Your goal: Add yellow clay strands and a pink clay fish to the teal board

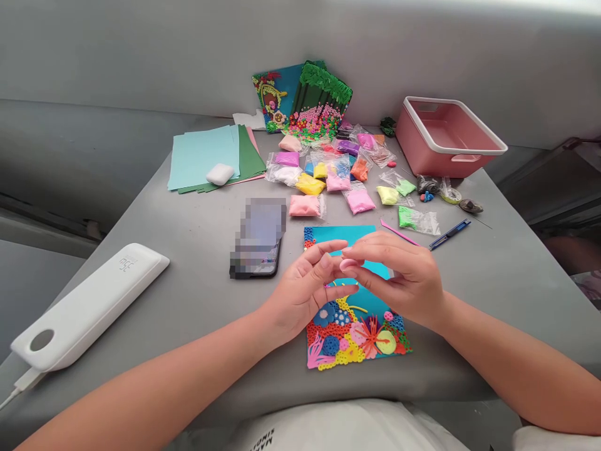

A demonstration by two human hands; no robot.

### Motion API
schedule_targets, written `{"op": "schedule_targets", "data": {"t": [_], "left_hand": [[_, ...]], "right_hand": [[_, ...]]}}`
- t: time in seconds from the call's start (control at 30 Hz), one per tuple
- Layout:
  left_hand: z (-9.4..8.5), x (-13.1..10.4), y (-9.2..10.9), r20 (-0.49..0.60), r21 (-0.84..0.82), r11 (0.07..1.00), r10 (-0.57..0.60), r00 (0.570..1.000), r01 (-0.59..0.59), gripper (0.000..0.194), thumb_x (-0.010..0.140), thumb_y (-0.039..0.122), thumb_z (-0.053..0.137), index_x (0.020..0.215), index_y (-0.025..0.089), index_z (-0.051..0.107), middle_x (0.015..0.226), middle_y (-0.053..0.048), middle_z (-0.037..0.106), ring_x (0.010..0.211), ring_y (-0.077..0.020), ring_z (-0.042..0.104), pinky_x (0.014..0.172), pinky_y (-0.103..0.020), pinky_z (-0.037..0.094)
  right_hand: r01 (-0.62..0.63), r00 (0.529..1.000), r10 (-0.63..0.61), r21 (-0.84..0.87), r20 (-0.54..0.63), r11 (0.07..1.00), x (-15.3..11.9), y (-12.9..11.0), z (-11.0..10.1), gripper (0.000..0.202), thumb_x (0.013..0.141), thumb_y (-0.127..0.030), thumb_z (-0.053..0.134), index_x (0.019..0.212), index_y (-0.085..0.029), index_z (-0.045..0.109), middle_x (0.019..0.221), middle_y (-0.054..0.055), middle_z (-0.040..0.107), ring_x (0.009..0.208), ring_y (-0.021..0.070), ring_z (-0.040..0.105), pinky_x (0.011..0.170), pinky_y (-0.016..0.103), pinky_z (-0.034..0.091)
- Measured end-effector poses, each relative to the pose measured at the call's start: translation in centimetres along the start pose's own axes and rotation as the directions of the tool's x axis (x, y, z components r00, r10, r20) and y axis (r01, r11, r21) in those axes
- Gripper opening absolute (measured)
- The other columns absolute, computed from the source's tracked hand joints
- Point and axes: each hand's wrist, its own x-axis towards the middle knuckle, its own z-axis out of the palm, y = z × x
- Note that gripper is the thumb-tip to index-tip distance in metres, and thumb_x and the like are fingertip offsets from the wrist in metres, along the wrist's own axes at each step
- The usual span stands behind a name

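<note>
Over the blue board (345,235) my two hands meet at the fingertips. A small pale pink piece of clay (348,265) is pinched between the thumb and fingers of my right hand (404,272). My left hand (305,288) is turned partly palm up, its fingers stretched out and apart, the tips close to the pink clay. Flowers, coral-like strands and many tiny rings of coloured clay cover the lower part of the board; its middle is partly hidden by my hands. Just behind it lies a thin pink strip (399,232).
Several bags of coloured clay (310,183) lie behind the board. A pink basket (441,160) stands back right, near a blue craft knife (449,234). To the left are a phone (258,238), coloured sheets (201,156), a white case (220,174) and a white power bank (94,307). Decorated boards (300,97) lean behind.
</note>
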Motion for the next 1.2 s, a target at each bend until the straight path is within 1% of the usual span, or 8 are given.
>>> {"op": "schedule_targets", "data": {"t": [0.1, 0.2, 0.4, 0.53, 0.73, 0.9, 1.1, 1.2], "left_hand": [[0.1, -0.1, 0.0, -0.017, 0.017, 0.999, 0.027, 0.999, -0.027, 0.035, 0.078, 0.037, 0.085, 0.108, 0.024, 0.072, 0.096, -0.002, 0.075, 0.093, -0.0154, 0.072, 0.084, -0.029, 0.060], [0.2, -0.1, 0.0, -0.075, 0.050, 0.998, 0.042, 0.996, -0.038, 0.035, 0.075, 0.032, 0.088, 0.105, 0.023, 0.072, 0.093, -0.001, 0.076, 0.088, -0.0149, 0.073, 0.082, -0.028, 0.060], [0.2, 0.1, 0.1, -0.148, 0.083, 0.994, 0.081, 0.986, -0.070, 0.036, 0.074, 0.033, 0.089, 0.103, 0.020, 0.072, 0.076, 0.001, 0.076, 0.074, -0.0126, 0.073, 0.070, -0.022, 0.060], [0.5, 0.2, 0.3, -0.179, 0.043, 0.995, 0.094, 0.979, -0.088, 0.036, 0.071, 0.030, 0.091, 0.100, 0.019, 0.073, 0.069, 0.004, 0.073, 0.062, -0.0080, 0.068, 0.063, -0.018, 0.059], [0.5, 0.1, 0.4, -0.176, 0.026, 0.998, 0.065, 0.982, -0.061, 0.037, 0.071, 0.030, 0.091, 0.101, 0.018, 0.072, 0.068, 0.002, 0.073, 0.066, -0.0108, 0.071, 0.067, -0.021, 0.060], [0.5, 0.0, 0.4, -0.132, 0.001, 1.000, 0.028, 0.991, -0.028, 0.049, 0.068, 0.031, 0.093, 0.109, 0.020, 0.068, 0.077, 0.002, 0.077, 0.072, -0.0114, 0.073, 0.073, -0.023, 0.060], [0.5, -0.1, 0.4, -0.113, -0.030, 1.000, -0.011, 0.994, 0.007, 0.048, 0.069, 0.024, 0.092, 0.109, 0.020, 0.067, 0.075, 0.002, 0.076, 0.072, -0.0104, 0.072, 0.073, -0.022, 0.058], [0.5, -0.1, 0.4, -0.105, -0.034, 0.999, -0.021, 0.994, 0.017, 0.046, 0.069, 0.025, 0.092, 0.108, 0.020, 0.067, 0.076, 0.001, 0.077, 0.071, -0.0110, 0.071, 0.072, -0.022, 0.057]], "right_hand": [[-0.036, 0.999, 0.036, -0.017, -0.011, 0.999, 0.0, -0.1, 0.1, 0.020, 0.087, -0.010, 0.071, 0.104, -0.020, 0.074, 0.081, 0.004, 0.075, 0.077, 0.0166, 0.070, 0.072, 0.033, 0.061], [-0.011, 1.000, 0.011, -0.040, -0.009, 0.999, -0.1, 0.0, 0.2, 0.017, 0.088, -0.012, 0.071, 0.102, -0.021, 0.075, 0.083, 0.005, 0.076, 0.080, 0.0176, 0.071, 0.075, 0.034, 0.062], [-0.081, 0.997, 0.081, -0.017, 0.006, 0.997, -0.3, 0.0, 0.1, 0.018, 0.092, -0.016, 0.067, 0.108, -0.019, 0.076, 0.103, 0.010, 0.076, 0.096, 0.0181, 0.073, 0.085, 0.033, 0.062], [-0.102, 0.994, 0.101, 0.025, 0.033, 0.994, -0.4, 0.3, 0.1, 0.023, 0.089, -0.021, 0.073, 0.111, -0.020, 0.076, 0.103, 0.009, 0.076, 0.093, 0.0175, 0.074, 0.083, 0.032, 0.063], [-0.154, 0.987, 0.150, 0.067, 0.060, 0.986, -0.4, 0.7, 0.1, 0.017, 0.086, -0.019, 0.076, 0.103, -0.023, 0.079, 0.098, 0.007, 0.077, 0.090, 0.0165, 0.074, 0.081, 0.031, 0.064], [-0.173, 0.985, 0.170, 0.098, 0.032, 0.980, -0.4, 0.7, 0.1, 0.016, 0.084, -0.016, 0.078, 0.098, -0.024, 0.080, 0.093, 0.005, 0.078, 0.086, 0.0164, 0.074, 0.078, 0.029, 0.064], [-0.126, 0.991, 0.119, 0.153, 0.058, 0.980, -0.4, 0.9, 0.0, 0.025, 0.083, -0.015, 0.079, 0.107, -0.024, 0.079, 0.098, 0.007, 0.078, 0.090, 0.0170, 0.073, 0.080, 0.031, 0.063], [-0.091, 0.994, 0.081, 0.164, 0.066, 0.982, -0.4, 1.0, 0.0, 0.022, 0.085, -0.015, 0.076, 0.106, -0.023, 0.080, 0.097, 0.008, 0.078, 0.089, 0.0175, 0.073, 0.079, 0.032, 0.062]]}}
